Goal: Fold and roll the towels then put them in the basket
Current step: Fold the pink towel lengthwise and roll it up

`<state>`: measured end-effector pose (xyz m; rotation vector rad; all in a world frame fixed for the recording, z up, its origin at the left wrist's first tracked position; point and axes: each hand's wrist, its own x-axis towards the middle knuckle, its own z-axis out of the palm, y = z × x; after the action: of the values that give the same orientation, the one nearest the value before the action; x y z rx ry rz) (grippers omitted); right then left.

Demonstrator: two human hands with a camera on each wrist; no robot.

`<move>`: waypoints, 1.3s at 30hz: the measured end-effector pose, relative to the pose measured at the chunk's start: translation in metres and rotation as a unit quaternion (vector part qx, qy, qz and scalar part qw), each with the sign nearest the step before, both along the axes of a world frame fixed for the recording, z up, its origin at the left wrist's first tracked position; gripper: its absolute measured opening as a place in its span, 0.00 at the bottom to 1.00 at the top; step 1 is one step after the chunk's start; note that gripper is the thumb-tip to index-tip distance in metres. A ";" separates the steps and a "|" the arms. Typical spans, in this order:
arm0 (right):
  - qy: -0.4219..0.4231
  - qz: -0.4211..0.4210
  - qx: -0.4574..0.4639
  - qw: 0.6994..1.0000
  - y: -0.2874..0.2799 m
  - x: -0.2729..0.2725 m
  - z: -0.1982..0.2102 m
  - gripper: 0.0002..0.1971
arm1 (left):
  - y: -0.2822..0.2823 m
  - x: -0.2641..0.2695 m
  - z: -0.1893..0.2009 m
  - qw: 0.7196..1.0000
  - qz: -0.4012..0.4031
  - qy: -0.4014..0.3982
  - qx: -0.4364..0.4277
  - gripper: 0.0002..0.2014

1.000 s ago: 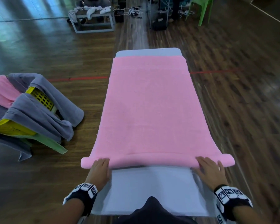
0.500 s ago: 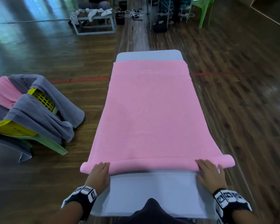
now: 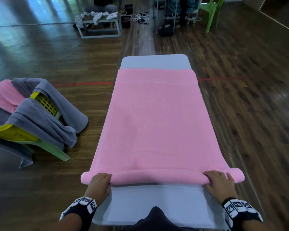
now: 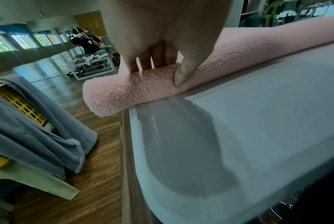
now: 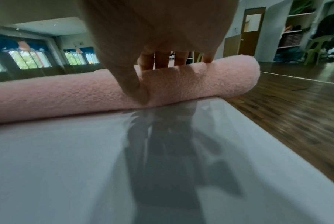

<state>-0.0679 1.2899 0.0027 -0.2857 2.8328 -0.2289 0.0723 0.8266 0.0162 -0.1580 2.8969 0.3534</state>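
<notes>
A pink towel (image 3: 154, 120) lies flat along the white counter (image 3: 157, 204), its near edge wound into a low roll (image 3: 157, 176) that overhangs both counter sides. The left hand (image 3: 99, 182) and right hand (image 3: 219, 182) each clasp one end of the roll, fingers over the top, thumbs on the near face. A yellow basket (image 3: 43, 102) draped with grey towels (image 3: 45, 120) sits well apart on the left.

The person has two bare hands, the left hand (image 3: 99, 182) and the right hand (image 3: 219, 184). Each wrist wears a thick black wrist band (image 3: 81, 210) with small white squares that carry black block patterns. The forearms have no sleeves. A dark piece of clothing (image 3: 154, 217) shows low in the middle.
</notes>
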 end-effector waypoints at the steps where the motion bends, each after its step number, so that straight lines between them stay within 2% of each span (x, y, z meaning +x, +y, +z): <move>1: -0.011 0.000 0.014 1.000 -0.002 -0.004 0.003 0.18 | -0.002 -0.003 0.000 1.000 0.007 -0.002 -0.017 0.07; 3: -0.015 0.007 0.047 0.999 -0.006 -0.015 0.009 0.19 | -0.008 -0.015 0.001 0.999 0.017 0.003 -0.033 0.13; 6: 0.036 -0.009 -0.011 0.999 -0.010 -0.027 0.013 0.20 | -0.008 -0.029 0.009 0.998 0.040 0.025 -0.040 0.17; 9: 0.024 0.020 -0.029 0.999 -0.006 -0.015 0.000 0.21 | -0.002 -0.020 0.003 0.996 -0.017 0.053 -0.063 0.18; 11: 0.018 0.040 -0.039 0.998 0.000 -0.001 -0.011 0.27 | 0.002 -0.008 -0.002 0.998 -0.028 0.018 -0.055 0.23; 12: 0.004 0.042 -0.036 0.998 0.003 0.003 -0.013 0.28 | 0.002 -0.005 -0.002 0.998 -0.025 0.001 -0.051 0.22; 15: 0.025 0.015 -0.009 1.000 0.001 -0.008 -0.006 0.20 | -0.004 -0.013 0.000 0.996 -0.036 0.019 -0.085 0.09; 17: 0.027 0.012 0.010 1.000 -0.005 -0.022 0.003 0.23 | -0.010 -0.026 0.002 0.996 -0.024 0.037 -0.082 0.16; 18: 0.034 -0.001 0.002 0.999 -0.009 -0.026 0.009 0.21 | -0.012 -0.030 0.003 0.996 -0.002 0.035 -0.079 0.18; 20: 0.052 -0.007 -0.031 0.998 -0.011 -0.028 0.009 0.18 | -0.011 -0.030 0.003 0.996 0.030 0.029 -0.074 0.17; 23: 0.015 0.016 -0.012 1.000 -0.006 -0.015 -0.002 0.24 | -0.009 -0.018 -0.005 0.998 0.013 -0.011 -0.062 0.26; 24: 0.013 0.025 -0.012 1.000 -0.003 -0.010 -0.006 0.24 | -0.006 -0.014 -0.003 0.998 0.011 -0.026 -0.057 0.25; 27: 0.004 0.020 0.014 1.000 -0.001 -0.015 0.001 0.21 | -0.006 -0.016 0.004 0.997 -0.014 0.005 -0.076 0.10; 28: -0.006 0.021 0.030 0.999 -0.005 -0.019 0.007 0.21 | -0.008 -0.020 0.007 0.996 -0.015 0.013 -0.089 0.09; 30: 0.003 0.011 0.037 0.999 -0.010 -0.031 0.016 0.19 | -0.015 -0.033 0.007 0.993 -0.014 0.036 -0.109 0.15; 33: 0.020 -0.005 -0.009 1.000 -0.012 -0.035 0.015 0.21 | -0.014 -0.036 0.010 0.993 0.015 0.039 -0.111 0.16; 36: 0.000 0.034 0.013 0.999 -0.007 -0.022 -0.001 0.24 | -0.006 -0.020 -0.001 0.997 -0.030 0.001 -0.072 0.18; 39: -0.032 0.016 0.050 0.998 -0.010 -0.020 0.009 0.22 | -0.007 -0.013 -0.008 0.997 -0.055 -0.005 -0.051 0.26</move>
<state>-0.0874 1.2796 0.0120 -0.2958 2.7630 -0.0891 0.0592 0.8194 0.0079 -0.0151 2.9002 0.1863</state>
